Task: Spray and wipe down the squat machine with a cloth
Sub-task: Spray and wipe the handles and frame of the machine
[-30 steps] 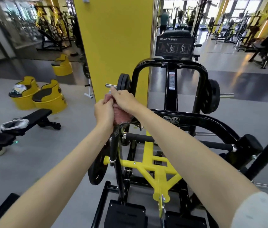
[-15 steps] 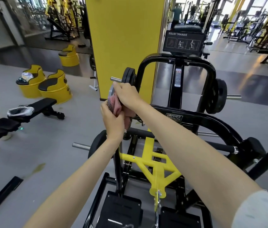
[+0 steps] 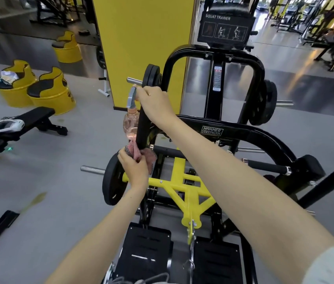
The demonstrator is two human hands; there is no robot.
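The black and yellow squat machine stands in front of me. My right hand is curled at the top of its black upright handle and holds a spray bottle by its grey trigger head; the clear pinkish bottle hangs to the left of the handle. My left hand grips a pink cloth that is bunched round the lower end of that handle, just above a black weight plate.
A yellow pillar rises behind the machine. Two yellow barrel seats and a black bench stand on the grey floor at the left. Black foot plates lie below my arms. More gym machines fill the back right.
My left hand has slid the cloth down the handle from the top to its lower end. My right hand stays at the top, and the spray bottle now shows beside the handle.
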